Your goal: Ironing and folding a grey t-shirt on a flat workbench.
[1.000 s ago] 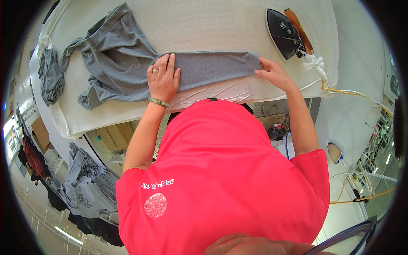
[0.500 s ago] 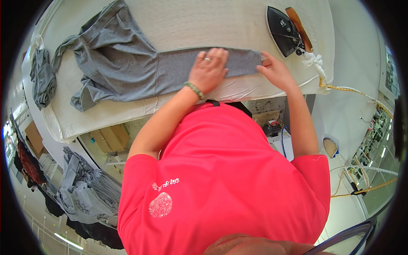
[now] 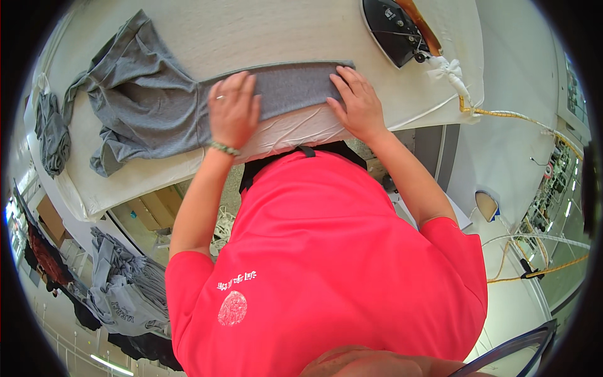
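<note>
A grey knit garment (image 3: pixel 147 103) lies on a padded white table, bunched at the left. From it a long flat section, like a sleeve, (image 3: pixel 286 88) stretches to the right. My left hand (image 3: pixel 232 113) rests palm down near the seam where this section joins the bunched part; its fingers are stretched out and slightly blurred. At the section's right end, my right hand (image 3: pixel 359 103) touches the edge with fingers apart. Neither hand grips anything visible.
An iron (image 3: pixel 396 28) with a brown handle sits at the far right, its yellow-and-white cord (image 3: pixel 502 114) running off the white table (image 3: pixel 276 31). Another bundle of grey cloth (image 3: pixel 51 135) hangs at the table's left end. Grey garments (image 3: pixel 125 289) are piled lower left.
My left hand has slid left along the flat section toward the seam. My right hand has come down onto its right end. The view has shifted, so the table things appear further left.
</note>
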`<state>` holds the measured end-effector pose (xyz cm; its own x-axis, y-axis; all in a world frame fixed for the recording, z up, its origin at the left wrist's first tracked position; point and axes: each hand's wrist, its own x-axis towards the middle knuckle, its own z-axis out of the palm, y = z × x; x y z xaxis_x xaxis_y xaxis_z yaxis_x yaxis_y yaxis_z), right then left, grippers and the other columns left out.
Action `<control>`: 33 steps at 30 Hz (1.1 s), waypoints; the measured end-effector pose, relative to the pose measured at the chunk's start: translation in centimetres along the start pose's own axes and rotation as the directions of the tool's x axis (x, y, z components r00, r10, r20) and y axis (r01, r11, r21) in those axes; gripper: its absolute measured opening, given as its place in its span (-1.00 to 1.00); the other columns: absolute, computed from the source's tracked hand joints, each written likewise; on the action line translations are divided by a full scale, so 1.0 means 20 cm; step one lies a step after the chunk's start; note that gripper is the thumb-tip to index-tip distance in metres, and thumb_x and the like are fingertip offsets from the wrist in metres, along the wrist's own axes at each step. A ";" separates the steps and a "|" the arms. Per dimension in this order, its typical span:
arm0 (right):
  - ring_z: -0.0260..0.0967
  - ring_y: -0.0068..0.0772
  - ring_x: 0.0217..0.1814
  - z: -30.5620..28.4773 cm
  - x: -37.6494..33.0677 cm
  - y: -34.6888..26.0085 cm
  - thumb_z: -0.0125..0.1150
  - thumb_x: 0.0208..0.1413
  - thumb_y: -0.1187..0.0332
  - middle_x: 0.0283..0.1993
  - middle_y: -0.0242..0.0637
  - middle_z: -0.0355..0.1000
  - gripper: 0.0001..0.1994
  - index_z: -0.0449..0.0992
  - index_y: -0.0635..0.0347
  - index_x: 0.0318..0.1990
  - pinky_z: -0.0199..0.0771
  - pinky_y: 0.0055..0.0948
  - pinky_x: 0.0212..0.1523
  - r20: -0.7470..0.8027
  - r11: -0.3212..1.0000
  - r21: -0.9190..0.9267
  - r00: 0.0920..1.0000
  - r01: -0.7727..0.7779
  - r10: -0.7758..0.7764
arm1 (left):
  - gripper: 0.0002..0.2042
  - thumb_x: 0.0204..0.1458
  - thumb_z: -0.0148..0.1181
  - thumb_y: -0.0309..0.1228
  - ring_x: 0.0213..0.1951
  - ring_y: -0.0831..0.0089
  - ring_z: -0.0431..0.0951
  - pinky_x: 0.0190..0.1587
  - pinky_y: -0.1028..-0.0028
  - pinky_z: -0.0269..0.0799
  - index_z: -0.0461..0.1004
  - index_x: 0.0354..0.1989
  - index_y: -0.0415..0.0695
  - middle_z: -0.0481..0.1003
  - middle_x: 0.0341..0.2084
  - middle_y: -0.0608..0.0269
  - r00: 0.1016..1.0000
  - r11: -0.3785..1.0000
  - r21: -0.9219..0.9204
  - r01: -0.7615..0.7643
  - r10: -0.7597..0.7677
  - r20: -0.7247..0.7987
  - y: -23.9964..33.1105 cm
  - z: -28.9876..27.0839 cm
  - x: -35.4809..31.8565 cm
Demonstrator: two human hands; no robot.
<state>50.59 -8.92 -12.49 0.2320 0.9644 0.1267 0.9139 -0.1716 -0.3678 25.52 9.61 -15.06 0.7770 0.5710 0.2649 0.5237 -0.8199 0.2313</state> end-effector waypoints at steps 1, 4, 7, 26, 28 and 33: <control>0.30 -0.08 0.41 0.00 -0.02 0.02 0.38 0.14 0.28 0.32 -0.17 0.38 -0.51 0.49 0.17 0.23 0.34 -0.15 0.36 -0.005 1.000 -0.002 1.000 -0.001 0.001 | -0.57 0.14 0.28 -0.26 0.24 0.27 0.44 0.35 0.14 0.21 0.51 0.18 -0.11 0.47 0.19 0.18 0.998 0.993 -0.104 -0.058 0.059 0.006 0.10 0.06 0.05; 0.30 -0.07 0.42 -0.01 -0.07 0.05 0.37 0.15 0.30 0.33 -0.16 0.39 -0.52 0.50 0.19 0.23 0.33 -0.14 0.38 0.010 1.000 0.024 1.000 -0.010 0.009 | -0.57 0.12 0.29 -0.28 0.24 0.28 0.45 0.34 0.14 0.23 0.51 0.16 -0.12 0.47 0.20 0.18 0.985 0.956 -0.240 -0.167 0.170 -0.009 0.36 0.17 0.18; 0.29 -0.06 0.44 -0.03 -0.09 0.07 0.36 0.15 0.31 0.34 -0.15 0.38 -0.52 0.50 0.21 0.23 0.31 -0.13 0.40 -0.001 1.000 0.030 1.000 0.006 -0.006 | -0.57 0.11 0.29 -0.30 0.24 0.28 0.45 0.34 0.16 0.24 0.51 0.16 -0.13 0.48 0.20 0.17 0.969 0.925 -0.288 -0.246 0.245 -0.040 0.50 0.24 0.27; 0.35 -0.05 0.35 -0.19 -0.18 0.31 0.35 0.11 0.32 0.25 -0.14 0.43 -0.54 0.51 0.21 0.18 0.34 -0.07 0.36 0.036 0.948 0.137 0.955 0.287 -0.294 | -0.56 0.15 0.19 -0.36 0.28 0.30 0.40 0.36 0.18 0.22 0.47 0.22 -0.13 0.46 0.21 0.22 0.971 0.957 -0.172 -0.235 0.239 0.003 0.73 0.32 0.34; 0.42 -0.04 0.22 -0.34 0.07 0.43 0.35 0.10 0.33 0.16 -0.16 0.47 -0.63 0.56 0.19 0.07 0.41 -0.09 0.25 -0.166 0.948 -0.030 0.934 0.316 -0.317 | -0.55 0.14 0.20 -0.35 0.28 0.31 0.39 0.36 0.19 0.21 0.47 0.23 -0.14 0.44 0.21 0.23 0.976 0.960 -0.180 -0.214 0.217 -0.004 0.74 0.32 0.33; 0.53 -0.02 0.00 -0.42 0.45 0.71 0.32 0.15 0.21 -0.06 -0.10 0.55 -0.72 0.61 0.20 -0.09 0.52 -0.08 0.02 -0.325 0.917 -0.388 0.945 -0.095 -0.040 | -0.51 0.12 0.26 -0.27 0.28 0.30 0.38 0.37 0.19 0.20 0.47 0.23 -0.15 0.42 0.22 0.22 0.978 0.970 -0.138 -0.199 0.205 0.027 0.77 0.31 0.33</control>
<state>68.48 -4.32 -8.88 0.2911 0.8529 0.4333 0.9451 -0.3266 0.0080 40.95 0.50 -15.61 0.8770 0.3898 0.2811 0.3050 -0.9035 0.3011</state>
